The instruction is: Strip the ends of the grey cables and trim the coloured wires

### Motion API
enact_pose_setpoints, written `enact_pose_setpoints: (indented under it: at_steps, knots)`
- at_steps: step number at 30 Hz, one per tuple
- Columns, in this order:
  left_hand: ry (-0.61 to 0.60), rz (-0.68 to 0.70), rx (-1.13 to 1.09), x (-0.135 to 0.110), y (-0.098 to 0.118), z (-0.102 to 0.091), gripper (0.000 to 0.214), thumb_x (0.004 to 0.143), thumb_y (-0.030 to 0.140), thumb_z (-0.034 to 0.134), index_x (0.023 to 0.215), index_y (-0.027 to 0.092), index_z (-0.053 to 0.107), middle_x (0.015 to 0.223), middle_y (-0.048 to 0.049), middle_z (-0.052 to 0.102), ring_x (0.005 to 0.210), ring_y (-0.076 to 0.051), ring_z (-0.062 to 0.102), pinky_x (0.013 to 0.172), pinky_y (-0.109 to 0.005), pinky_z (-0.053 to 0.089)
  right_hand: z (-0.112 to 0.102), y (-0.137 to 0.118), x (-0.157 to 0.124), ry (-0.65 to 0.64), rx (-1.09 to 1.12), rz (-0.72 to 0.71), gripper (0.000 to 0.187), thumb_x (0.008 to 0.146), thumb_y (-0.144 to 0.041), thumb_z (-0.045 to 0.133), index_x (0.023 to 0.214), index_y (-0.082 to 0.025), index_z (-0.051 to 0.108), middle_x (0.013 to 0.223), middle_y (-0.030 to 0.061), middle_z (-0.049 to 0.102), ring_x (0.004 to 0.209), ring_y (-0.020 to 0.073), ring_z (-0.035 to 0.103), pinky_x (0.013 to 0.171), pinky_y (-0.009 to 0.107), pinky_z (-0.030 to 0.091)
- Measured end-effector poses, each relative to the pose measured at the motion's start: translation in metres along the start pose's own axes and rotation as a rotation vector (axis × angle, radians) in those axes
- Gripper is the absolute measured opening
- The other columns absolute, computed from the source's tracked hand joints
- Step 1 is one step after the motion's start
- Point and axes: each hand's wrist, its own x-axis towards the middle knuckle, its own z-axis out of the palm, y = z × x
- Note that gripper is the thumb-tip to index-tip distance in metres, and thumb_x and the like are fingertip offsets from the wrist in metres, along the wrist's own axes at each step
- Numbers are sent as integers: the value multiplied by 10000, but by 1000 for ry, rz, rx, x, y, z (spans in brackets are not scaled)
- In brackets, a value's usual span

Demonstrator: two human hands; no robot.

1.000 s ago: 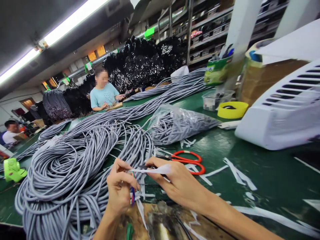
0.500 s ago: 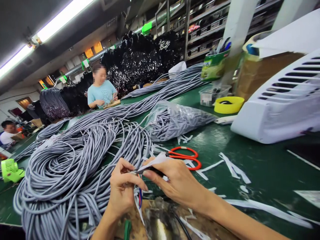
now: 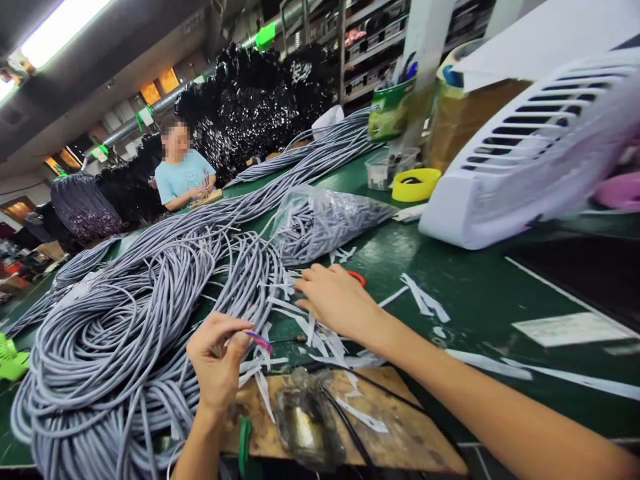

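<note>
My left hand (image 3: pixel 217 360) is closed in a pinch on a wire end, from which red and blue wires (image 3: pixel 259 341) stick out to the right. Farther right, my right hand (image 3: pixel 336 300) hovers low over loose white strips (image 3: pixel 320 337), palm down, its fingers bent and slightly apart. Its back hides most of the red-handled scissors (image 3: pixel 357 277); only a bit of handle shows. Whether it touches them I cannot tell. Below the hands, a metal cylinder in clear wrapping (image 3: pixel 307 420) sits on a wooden board (image 3: pixel 395 427).
Coiled grey cables (image 3: pixel 135 313) fill the left. Beyond my hands lies a clear bag of short grey pieces (image 3: pixel 325 223). A white slatted appliance (image 3: pixel 500 173), yellow tape roll (image 3: pixel 415 185) and green can (image 3: pixel 390 110) stand right. A person (image 3: pixel 183 175) works across the table.
My right hand has left my left hand and moved over the strips and scissors, away from the dark tool and white strip. My left hand keeps the wire. The view has shifted right.
</note>
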Motion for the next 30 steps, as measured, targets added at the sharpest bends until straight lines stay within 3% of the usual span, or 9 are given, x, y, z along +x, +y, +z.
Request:
enact_pose_setpoints:
  at_steps: [3,7,11,13,15,17,20,25,30]
  knots:
    - [63,-68,110,2,4,4,141,706,244,650,595,157,657,511,22,541,471,-87,459,449,-194,356,18,-18,-3,-72,102,-178,64,759,-202,600,789,-192,655,831,49,659,814,185,595,686,265,409]
    - [69,-197,166,2,7,9,210,711,281,615,557,140,638,465,26,508,426,-81,424,423,-199,334,39,-32,-8,-80,144,-239,151,674,-19,557,738,-139,622,861,101,642,839,212,577,674,280,416]
    - [109,-279,104,1,6,10,273,736,343,574,579,130,641,451,20,495,401,-80,401,385,-197,303,25,-20,-6,-36,201,-212,196,663,21,481,724,-145,564,667,43,604,605,152,545,550,242,401]
    - [125,-290,78,1,6,11,282,738,358,573,591,126,639,449,20,494,398,-79,396,383,-196,300,10,-14,-5,77,331,-170,201,803,-54,359,794,-160,530,591,-8,540,514,116,486,503,217,385]
    - [111,-276,80,0,6,13,277,740,356,577,603,124,642,452,20,498,402,-79,394,391,-197,306,-2,-15,-5,291,630,-129,219,881,-208,311,806,-173,513,574,-27,488,486,105,435,470,207,367]
    - [72,-247,113,-1,7,16,266,747,337,580,607,122,649,466,15,510,417,-80,401,409,-199,317,-7,-21,-8,420,853,-150,266,861,-379,393,764,-174,532,555,-35,450,477,100,397,447,207,344]
    - [7,-207,165,-2,5,19,236,751,313,595,623,128,670,503,1,546,459,-91,428,453,-208,345,-5,-32,-14,467,935,-204,349,791,-463,507,611,-166,537,502,-41,403,462,90,353,432,212,303]
    - [-43,-209,137,-5,0,25,196,720,313,647,795,147,718,615,-27,626,549,-124,503,524,-226,401,2,-40,-16,473,1100,-65,395,749,-435,533,476,-169,431,469,-59,284,447,73,255,405,216,233]
    - [17,-198,191,-3,4,30,229,782,306,569,801,147,733,524,-1,559,489,-103,431,490,-222,356,10,-41,-10,395,1323,103,338,636,-451,599,509,-159,486,482,-60,288,466,74,250,409,215,229]
